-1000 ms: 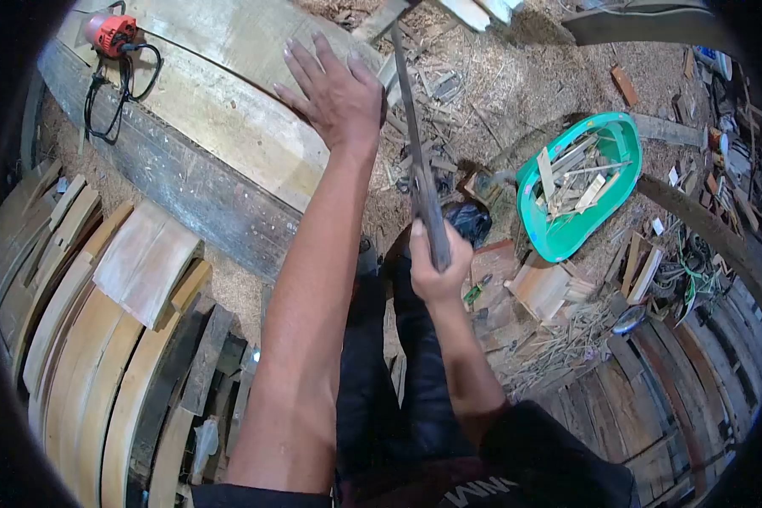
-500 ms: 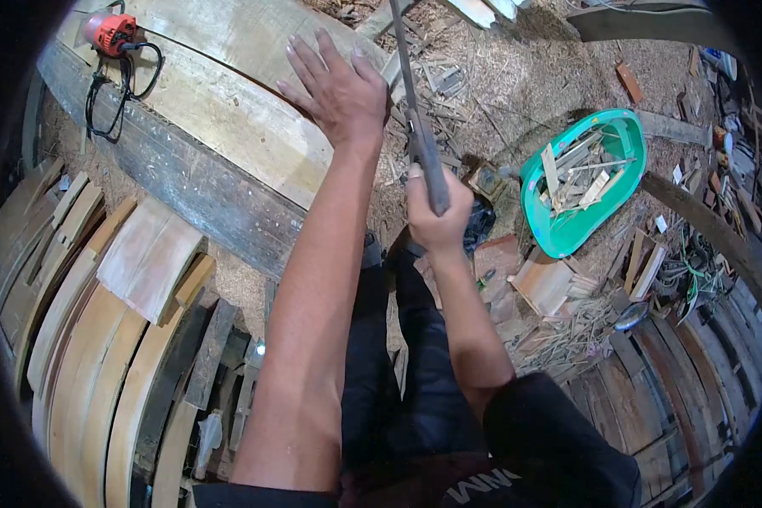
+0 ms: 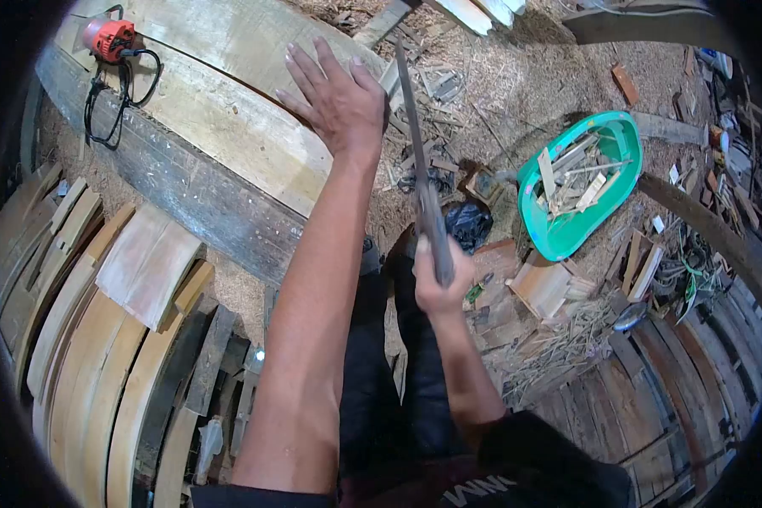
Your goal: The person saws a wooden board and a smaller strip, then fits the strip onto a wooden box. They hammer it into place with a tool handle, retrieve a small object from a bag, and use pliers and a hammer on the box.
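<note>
My left hand (image 3: 347, 110) lies with fingers spread on the end of a wide, pale wooden plank (image 3: 220, 38). A second light plank (image 3: 220, 110) lies beside it, parted by a dark gap, on a worn grey board (image 3: 186, 182). My right hand (image 3: 443, 284) is wrapped round the handle of a handsaw (image 3: 415, 127), which I see almost edge-on. Its long thin blade points away from me, just right of the plank end and my left hand. Whether its teeth touch the wood is hidden.
A red power tool (image 3: 110, 38) with a black cord sits on the planks at upper left. On the right, a green tub (image 3: 533, 222) holds wood scraps. Stacked boards (image 3: 89, 364) fill the lower left. Sawdust and offcuts cover the floor, near a black plastic bag (image 3: 468, 225).
My right hand has drawn the saw back toward my body, and more of the blade's far end shows. My left hand stays on the plank.
</note>
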Motion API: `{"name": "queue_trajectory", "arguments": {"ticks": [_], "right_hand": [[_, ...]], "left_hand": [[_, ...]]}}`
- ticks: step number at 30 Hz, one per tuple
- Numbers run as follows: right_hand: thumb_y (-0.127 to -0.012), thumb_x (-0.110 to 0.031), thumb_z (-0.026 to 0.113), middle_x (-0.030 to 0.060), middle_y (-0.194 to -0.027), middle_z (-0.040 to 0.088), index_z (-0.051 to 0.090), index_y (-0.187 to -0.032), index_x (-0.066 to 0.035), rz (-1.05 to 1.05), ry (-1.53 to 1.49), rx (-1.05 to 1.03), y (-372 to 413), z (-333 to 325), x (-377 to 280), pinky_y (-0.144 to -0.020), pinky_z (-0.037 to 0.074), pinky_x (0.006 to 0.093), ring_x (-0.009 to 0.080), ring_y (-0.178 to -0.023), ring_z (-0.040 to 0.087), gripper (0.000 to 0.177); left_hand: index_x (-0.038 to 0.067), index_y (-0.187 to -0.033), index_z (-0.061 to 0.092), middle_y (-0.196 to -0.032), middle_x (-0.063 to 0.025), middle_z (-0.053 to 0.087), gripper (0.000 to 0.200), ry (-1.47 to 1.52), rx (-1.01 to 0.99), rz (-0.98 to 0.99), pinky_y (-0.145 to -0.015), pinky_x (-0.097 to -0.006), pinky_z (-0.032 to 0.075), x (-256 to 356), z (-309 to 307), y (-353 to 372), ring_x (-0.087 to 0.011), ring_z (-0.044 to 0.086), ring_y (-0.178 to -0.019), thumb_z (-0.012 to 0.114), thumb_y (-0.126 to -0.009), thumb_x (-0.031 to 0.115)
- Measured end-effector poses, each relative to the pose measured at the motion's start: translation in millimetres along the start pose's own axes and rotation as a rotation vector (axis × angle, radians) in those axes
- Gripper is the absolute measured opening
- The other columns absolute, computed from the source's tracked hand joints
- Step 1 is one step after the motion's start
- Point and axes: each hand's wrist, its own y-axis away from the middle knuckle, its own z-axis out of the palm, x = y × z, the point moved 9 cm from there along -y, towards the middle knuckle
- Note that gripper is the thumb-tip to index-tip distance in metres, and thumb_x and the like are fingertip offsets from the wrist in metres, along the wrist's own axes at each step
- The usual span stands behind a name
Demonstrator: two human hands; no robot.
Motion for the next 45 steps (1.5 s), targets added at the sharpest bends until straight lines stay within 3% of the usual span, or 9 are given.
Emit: {"name": "queue_trajectory", "arguments": {"ticks": [4, 8, 9, 12, 18, 31, 33, 36, 45], "right_hand": [[-0.087, -0.006, 0.066, 0.0008, -0.055, 0.051, 0.052, -0.068, -0.002, -0.031, 0.068, -0.079, -69.4, 32.7, -4.8, -0.048, 0.038, 0.0277, 0.0060, -0.052, 0.047, 0.024], [-0.089, -0.007, 0.065, 0.0004, -0.056, 0.052, 0.063, -0.079, 0.002, -0.020, 0.022, -0.018, -6.1, 0.9, -14.3, -0.051, 0.042, 0.0257, 0.0052, -0.054, 0.050, 0.013], [-0.090, -0.007, 0.064, 0.0013, -0.058, 0.054, 0.066, -0.085, 0.003, 0.133, -0.020, -0.015, -2.1, 1.8, -8.3, -0.053, 0.044, 0.0248, 0.0051, -0.056, 0.052, 0.011], [-0.088, -0.008, 0.065, 0.0009, -0.054, 0.050, 0.061, -0.076, -0.001, -0.008, 0.039, -0.065, -48.0, 15.2, -9.3, -0.049, 0.041, 0.0269, 0.0057, -0.051, 0.047, 0.015], [-0.088, -0.011, 0.065, 0.0009, -0.054, 0.047, 0.058, -0.074, -0.001, -0.007, 0.023, 0.013, -15.9, 5.6, -20.7, -0.048, 0.037, 0.0275, 0.0060, -0.052, 0.045, 0.018], [-0.088, -0.014, 0.067, -0.0030, -0.055, 0.043, 0.060, -0.075, -0.003, 0.073, -0.024, 0.022, -66.4, 29.3, -20.2, -0.047, 0.033, 0.0256, 0.0043, -0.051, 0.039, 0.018], [-0.087, -0.012, 0.067, -0.0018, -0.055, 0.047, 0.060, -0.073, -0.004, 0.043, -0.023, 0.048, -70.2, 22.9, -20.6, -0.046, 0.035, 0.0258, 0.0051, -0.050, 0.042, 0.018], [-0.086, -0.009, 0.066, 0.0035, -0.054, 0.050, 0.058, -0.070, -0.001, -0.307, 0.036, 0.095, -70.4, 4.4, -53.2, -0.048, 0.040, 0.0273, 0.0104, -0.047, 0.049, 0.019], [-0.085, -0.007, 0.068, 0.0040, -0.054, 0.046, 0.053, -0.067, -0.003, -0.058, 0.119, -0.042, -11.9, 2.6, -0.9, -0.047, 0.037, 0.0285, 0.0093, -0.047, 0.044, 0.024]], "left_hand": [[0.003, -0.148, 0.037, -0.158, -0.0249, 0.023, 0.062, -0.008, -0.008, -0.012, -0.118, -0.0610, 0.004, 1.3, 1.2, 3.1, -0.0370, 0.018, -0.149, 0.047, -0.095, 0.035], [0.004, -0.147, 0.038, -0.158, -0.0241, 0.024, 0.061, -0.008, -0.015, -0.016, -0.117, -0.0616, 0.006, 2.5, -0.3, 3.2, -0.0365, 0.019, -0.149, 0.047, -0.095, 0.034], [0.004, -0.147, 0.038, -0.158, -0.0241, 0.024, 0.061, -0.009, 0.007, -0.013, -0.117, -0.0618, 0.006, 2.5, -1.3, -2.4, -0.0365, 0.019, -0.148, 0.047, -0.095, 0.035], [0.005, -0.147, 0.039, -0.157, -0.0234, 0.026, 0.060, -0.013, 0.031, 0.001, -0.117, -0.0622, 0.007, 2.0, -1.2, 1.0, -0.0361, 0.020, -0.148, 0.047, -0.095, 0.035], [0.007, -0.147, 0.040, -0.157, -0.0224, 0.028, 0.059, -0.013, 0.031, -0.002, -0.117, -0.0613, 0.007, 2.1, 0.3, 1.9, -0.0357, 0.021, -0.148, 0.048, -0.096, 0.035], [0.006, -0.149, 0.036, -0.159, -0.0235, 0.022, 0.060, -0.026, -0.052, -0.030, -0.118, -0.0605, 0.002, 3.8, -0.1, 1.3, -0.0362, 0.016, -0.149, 0.045, -0.096, 0.033], [0.008, -0.150, 0.036, -0.160, -0.0218, 0.021, 0.060, -0.032, -0.047, -0.031, -0.118, -0.0598, 0.003, 4.1, -1.3, 1.5, -0.0351, 0.016, -0.150, 0.045, -0.096, 0.033], [0.006, -0.150, 0.034, -0.160, -0.0215, 0.020, 0.060, -0.040, -0.052, -0.033, -0.118, -0.0599, 0.002, 4.3, -3.0, 0.3, -0.0342, 0.015, -0.150, 0.044, -0.097, 0.032], [0.005, -0.148, 0.038, -0.160, -0.0231, 0.021, 0.061, -0.030, -0.034, -0.009, -0.118, -0.0611, 0.003, 3.8, 0.9, 2.1, -0.0345, 0.016, -0.150, 0.047, -0.095, 0.034]]}}
